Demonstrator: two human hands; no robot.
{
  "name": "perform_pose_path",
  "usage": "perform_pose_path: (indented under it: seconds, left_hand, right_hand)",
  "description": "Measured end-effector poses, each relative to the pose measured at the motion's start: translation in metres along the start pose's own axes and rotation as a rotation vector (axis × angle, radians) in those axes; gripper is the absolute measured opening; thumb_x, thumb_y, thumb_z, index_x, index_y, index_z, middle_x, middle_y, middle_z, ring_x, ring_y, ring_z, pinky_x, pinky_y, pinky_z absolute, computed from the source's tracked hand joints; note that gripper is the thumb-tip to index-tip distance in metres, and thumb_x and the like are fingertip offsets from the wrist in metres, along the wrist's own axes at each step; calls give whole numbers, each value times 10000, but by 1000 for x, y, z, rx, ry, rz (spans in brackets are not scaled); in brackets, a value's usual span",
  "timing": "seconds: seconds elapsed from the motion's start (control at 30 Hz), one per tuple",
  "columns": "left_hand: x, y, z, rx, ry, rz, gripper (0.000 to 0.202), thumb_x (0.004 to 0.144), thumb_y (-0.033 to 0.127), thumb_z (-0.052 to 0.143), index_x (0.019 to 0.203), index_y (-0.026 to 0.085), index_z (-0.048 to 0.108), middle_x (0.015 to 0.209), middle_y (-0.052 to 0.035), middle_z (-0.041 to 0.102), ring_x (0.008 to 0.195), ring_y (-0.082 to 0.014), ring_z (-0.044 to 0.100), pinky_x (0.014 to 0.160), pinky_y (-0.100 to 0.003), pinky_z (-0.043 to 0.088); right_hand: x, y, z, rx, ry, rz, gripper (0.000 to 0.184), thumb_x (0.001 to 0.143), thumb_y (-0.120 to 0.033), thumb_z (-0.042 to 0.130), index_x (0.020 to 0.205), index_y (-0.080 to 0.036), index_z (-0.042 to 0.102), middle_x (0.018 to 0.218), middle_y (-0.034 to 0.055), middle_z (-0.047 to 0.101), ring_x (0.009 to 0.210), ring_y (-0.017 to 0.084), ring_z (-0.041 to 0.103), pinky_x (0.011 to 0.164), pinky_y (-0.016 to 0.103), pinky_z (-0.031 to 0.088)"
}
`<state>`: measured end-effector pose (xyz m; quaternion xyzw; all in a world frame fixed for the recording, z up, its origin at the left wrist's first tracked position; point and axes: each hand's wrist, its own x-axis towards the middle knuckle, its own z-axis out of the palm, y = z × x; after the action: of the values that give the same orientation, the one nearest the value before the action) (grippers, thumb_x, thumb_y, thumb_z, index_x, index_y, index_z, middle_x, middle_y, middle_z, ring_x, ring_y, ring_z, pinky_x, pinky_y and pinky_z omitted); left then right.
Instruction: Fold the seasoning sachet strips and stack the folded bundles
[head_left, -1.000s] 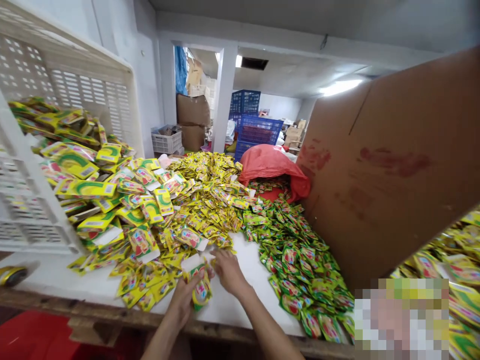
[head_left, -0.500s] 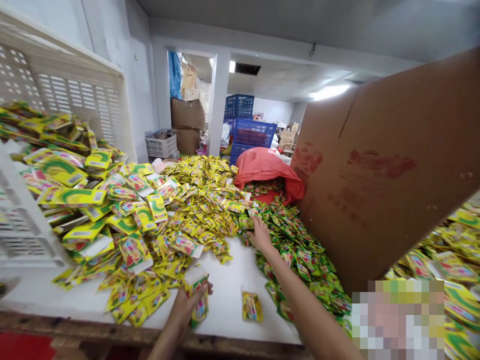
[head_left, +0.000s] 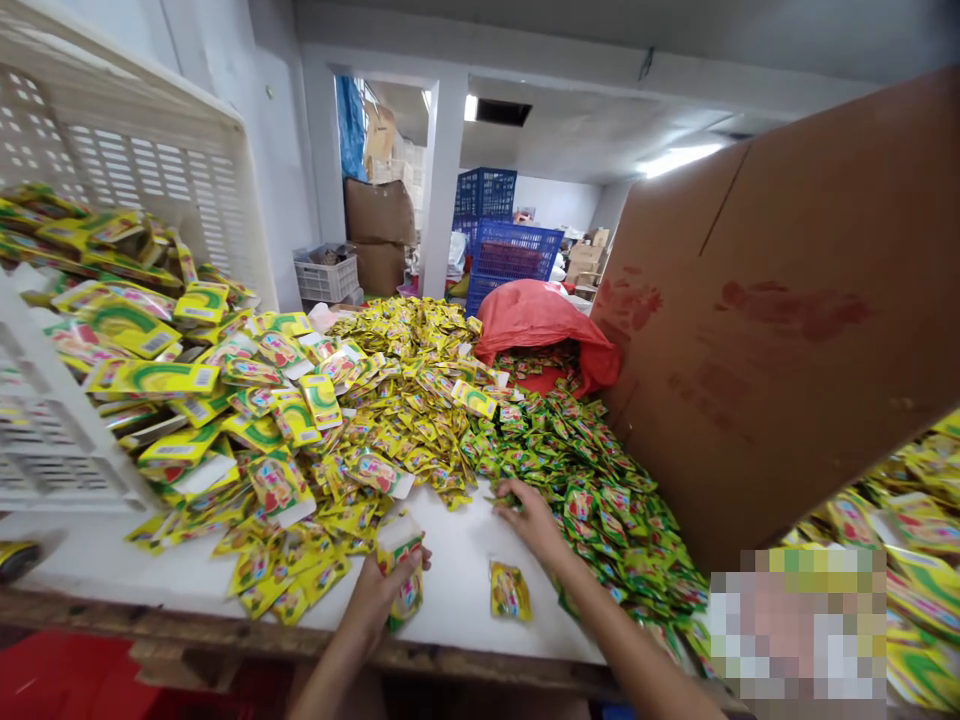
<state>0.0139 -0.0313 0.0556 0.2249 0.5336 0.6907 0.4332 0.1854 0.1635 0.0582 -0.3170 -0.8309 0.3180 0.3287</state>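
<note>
My left hand (head_left: 391,580) is wrapped round a small yellow-and-green carton (head_left: 401,548), held upright with its white flap up at the top. Over the near edge of the green sachet pile (head_left: 600,500), my right hand (head_left: 531,520) has its fingers curled together. A bit of green shows at those fingertips, seemingly a sachet, mostly hidden. Between the two hands a single yellow sachet (head_left: 510,591) lies flat on the white tabletop (head_left: 450,620). A heap of yellow sachets (head_left: 412,420) spreads beyond my left hand, with flat-looking cartons (head_left: 281,485) on its left side.
A tipped white plastic crate (head_left: 247,200) spills cartons at the left. A red sack (head_left: 540,315) lies open behind the green pile. The tall brown cardboard (head_left: 757,330) walls off the right, with more cartons (head_left: 922,600) beyond it. Blue crates (head_left: 517,250) stand farther back.
My right hand has drawn back toward me from the green pile, its fingers now curled in. The left hand still holds the carton. The view has shifted slightly.
</note>
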Motion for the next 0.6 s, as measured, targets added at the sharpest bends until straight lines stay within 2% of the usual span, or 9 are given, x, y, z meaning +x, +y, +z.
perform_pose_path:
  seconds: [0.13,0.2,0.37,0.43,0.53,0.6]
  left_hand:
    - [3,-7,-4,4,-12,-13,407,599,370,728,899,112,629,799,-110,688,739,-217,627,681,-308,489]
    - [5,-9,-6,9,-17,-7,401,602,369,728,895,114,627,798,-110,689,735,-216,628,679,-310,491]
    - [5,-8,-6,36,-20,0,424,580,391,737,875,106,629,790,-113,695,726,-223,635,669,-306,500]
    - [3,-8,-6,66,2,-12,429,567,406,741,856,108,634,794,-109,701,760,-236,640,693,-308,506]
    - [4,-9,-10,133,8,-36,458,536,438,752,842,114,645,843,-105,707,840,-260,638,744,-309,509]
    - [9,-11,-14,162,-8,-49,483,525,456,754,857,122,650,877,-100,707,879,-271,632,765,-308,513]
  right_hand:
    - [-7,-12,-15,190,179,111,200,771,-375,538,798,-196,454,650,-37,488,584,127,466,535,221,371]
    - [-6,-22,-17,283,220,140,221,776,-396,531,815,-200,438,599,-58,447,515,108,425,472,202,343]
    - [-8,-54,-12,471,229,155,284,753,-415,568,892,-206,436,604,-53,492,510,111,464,468,208,379]
    - [-15,-67,-16,512,246,154,281,749,-417,576,881,-207,444,622,-44,518,534,116,490,478,208,392]
    - [-35,-76,-39,522,306,151,264,741,-407,597,849,-203,468,643,-38,542,578,117,518,508,199,406]
    - [-55,-70,-68,446,347,181,272,737,-415,599,860,-195,496,684,-17,580,616,131,547,539,208,427]
